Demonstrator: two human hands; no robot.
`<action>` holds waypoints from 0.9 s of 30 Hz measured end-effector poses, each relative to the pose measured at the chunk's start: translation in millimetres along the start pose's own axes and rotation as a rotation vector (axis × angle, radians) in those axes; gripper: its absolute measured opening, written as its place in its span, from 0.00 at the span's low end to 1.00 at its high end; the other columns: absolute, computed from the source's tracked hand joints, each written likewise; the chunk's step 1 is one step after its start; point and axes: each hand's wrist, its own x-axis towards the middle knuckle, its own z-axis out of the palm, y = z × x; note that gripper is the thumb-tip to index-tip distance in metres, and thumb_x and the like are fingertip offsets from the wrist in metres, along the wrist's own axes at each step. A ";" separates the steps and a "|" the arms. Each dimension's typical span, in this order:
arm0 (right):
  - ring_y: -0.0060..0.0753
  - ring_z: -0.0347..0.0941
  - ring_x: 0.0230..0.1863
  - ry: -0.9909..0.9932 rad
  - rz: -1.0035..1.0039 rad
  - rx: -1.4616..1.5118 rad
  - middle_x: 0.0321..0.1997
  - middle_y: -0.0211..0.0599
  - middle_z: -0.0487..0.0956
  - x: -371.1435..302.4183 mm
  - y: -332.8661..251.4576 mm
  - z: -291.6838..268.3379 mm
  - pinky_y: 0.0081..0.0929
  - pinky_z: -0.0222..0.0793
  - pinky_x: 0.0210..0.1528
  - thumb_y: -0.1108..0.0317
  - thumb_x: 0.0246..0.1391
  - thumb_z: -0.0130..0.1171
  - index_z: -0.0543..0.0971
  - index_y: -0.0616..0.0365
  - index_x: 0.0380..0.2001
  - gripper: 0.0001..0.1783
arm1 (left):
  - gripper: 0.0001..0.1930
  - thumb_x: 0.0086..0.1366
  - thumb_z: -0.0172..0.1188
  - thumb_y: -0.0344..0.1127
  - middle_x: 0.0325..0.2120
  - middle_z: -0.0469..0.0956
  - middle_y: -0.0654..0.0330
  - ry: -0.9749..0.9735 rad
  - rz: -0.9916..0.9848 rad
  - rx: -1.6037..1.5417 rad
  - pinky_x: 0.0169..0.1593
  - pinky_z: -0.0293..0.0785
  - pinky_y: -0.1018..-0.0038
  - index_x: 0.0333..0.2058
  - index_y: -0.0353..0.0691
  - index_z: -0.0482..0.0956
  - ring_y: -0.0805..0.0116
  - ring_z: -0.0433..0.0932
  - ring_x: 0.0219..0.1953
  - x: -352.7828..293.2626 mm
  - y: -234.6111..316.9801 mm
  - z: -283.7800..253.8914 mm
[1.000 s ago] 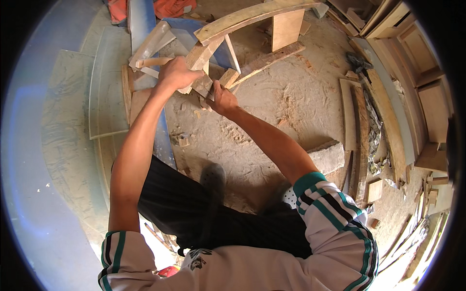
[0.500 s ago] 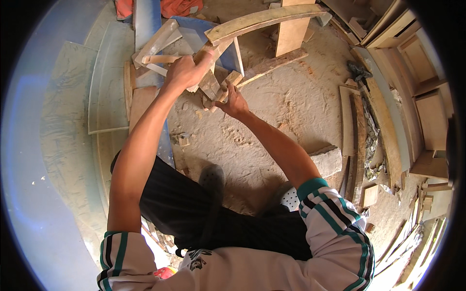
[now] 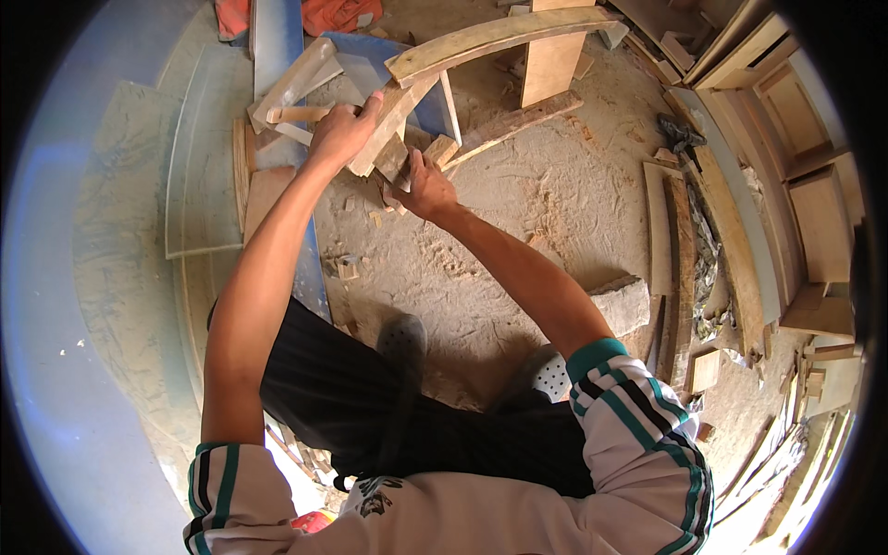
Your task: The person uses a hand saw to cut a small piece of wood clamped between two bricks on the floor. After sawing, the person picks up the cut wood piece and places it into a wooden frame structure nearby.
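My left hand point(image 3: 344, 135) is closed on the left edge of a short wooden board point(image 3: 396, 118), its fingertips reaching over the edge. A narrow wooden strip point(image 3: 298, 115) extends leftward from beside that hand; whether the hand touches it is hidden. Just below the board, my right hand point(image 3: 429, 187) wraps its fingers around a wooden block point(image 3: 393, 159). Another small block point(image 3: 441, 150) lies right above its fingers. From the top of the short board, a long curved wooden piece point(image 3: 499, 39) runs off to the right. An upright flat board point(image 3: 552, 69) stands under the curve.
A wooden plank point(image 3: 518, 128) lies on the dusty floor point(image 3: 546, 203), with wood scraps point(image 3: 344, 266) nearer me. Leaning on the left are glass-like sheets point(image 3: 199, 166). Boards point(image 3: 731, 240) and wooden panels point(image 3: 819, 231) line the right side. A pale block point(image 3: 620, 305) sits by my right foot.
My left hand has slid slightly left and down along the board, showing more of its face. The right hand has shifted left and up, its fingers closing further around the block.
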 end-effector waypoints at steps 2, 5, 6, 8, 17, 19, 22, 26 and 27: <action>0.57 0.64 0.63 -0.075 0.094 -0.020 0.60 0.56 0.68 3.5 -0.6 4.0 0.45 0.65 0.62 0.50 0.50 0.67 0.53 0.60 0.66 0.49 | 0.42 0.64 0.43 0.70 0.33 0.81 0.38 0.002 -0.001 -0.001 0.49 0.72 0.55 0.32 0.27 0.82 0.41 0.80 0.42 1.0 -2.9 0.1; 0.57 0.65 0.63 -0.052 0.096 -0.033 0.61 0.56 0.67 11.3 15.2 17.2 0.45 0.65 0.63 0.48 0.52 0.64 0.54 0.59 0.65 0.47 | 0.41 0.64 0.46 0.69 0.20 0.77 0.46 0.128 0.072 -0.034 0.39 0.71 0.60 0.22 0.27 0.77 0.50 0.79 0.29 1.9 -4.4 8.7; 0.57 0.65 0.63 -0.061 0.106 -0.025 0.61 0.56 0.67 12.4 14.0 19.7 0.45 0.65 0.63 0.47 0.52 0.64 0.54 0.59 0.65 0.47 | 0.41 0.64 0.46 0.70 0.20 0.77 0.45 0.138 0.077 -0.014 0.40 0.71 0.60 0.22 0.27 0.77 0.50 0.79 0.30 2.8 -7.3 8.8; 0.57 0.65 0.63 -0.080 0.126 -0.009 0.61 0.57 0.67 14.9 11.3 24.2 0.44 0.65 0.63 0.47 0.53 0.63 0.54 0.58 0.65 0.46 | 0.42 0.64 0.46 0.70 0.21 0.78 0.43 0.158 0.088 0.026 0.40 0.71 0.60 0.23 0.27 0.78 0.48 0.80 0.31 5.5 -12.5 6.8; 0.59 0.63 0.64 0.012 0.161 0.087 0.63 0.55 0.66 6.2 28.8 44.9 0.46 0.64 0.63 0.49 0.46 0.69 0.54 0.59 0.65 0.51 | 0.41 0.66 0.39 0.70 0.35 0.81 0.37 0.153 0.076 0.162 0.50 0.72 0.54 0.33 0.32 0.83 0.38 0.79 0.45 -5.6 2.5 3.1; 0.58 0.61 0.65 0.051 0.214 0.108 0.63 0.56 0.65 -0.1 19.6 49.4 0.46 0.63 0.64 0.50 0.46 0.70 0.53 0.58 0.66 0.52 | 0.41 0.65 0.41 0.70 0.35 0.81 0.37 0.159 0.085 0.158 0.50 0.72 0.54 0.34 0.31 0.83 0.38 0.79 0.46 -7.2 4.1 2.8; 0.57 0.59 0.66 0.125 0.238 0.152 0.63 0.53 0.65 -7.1 21.8 52.7 0.47 0.61 0.65 0.51 0.45 0.71 0.53 0.59 0.66 0.53 | 0.43 0.62 0.46 0.73 0.41 0.79 0.35 0.099 0.114 0.174 0.53 0.71 0.55 0.42 0.29 0.80 0.38 0.77 0.50 -14.8 15.4 3.8; 0.56 0.60 0.65 0.131 0.140 0.080 0.61 0.50 0.68 -1.1 21.4 52.0 0.46 0.62 0.65 0.50 0.45 0.72 0.57 0.60 0.63 0.49 | 0.47 0.55 0.57 0.71 0.50 0.76 0.35 0.227 0.303 0.349 0.57 0.71 0.56 0.55 0.28 0.71 0.42 0.76 0.53 -18.9 -6.7 13.3; 0.55 0.61 0.64 0.131 0.114 0.039 0.61 0.49 0.68 -0.6 30.7 49.4 0.46 0.62 0.65 0.50 0.45 0.72 0.59 0.60 0.62 0.48 | 0.48 0.52 0.66 0.64 0.53 0.74 0.36 0.127 0.238 0.369 0.58 0.71 0.57 0.59 0.28 0.64 0.43 0.75 0.55 -24.7 7.8 11.7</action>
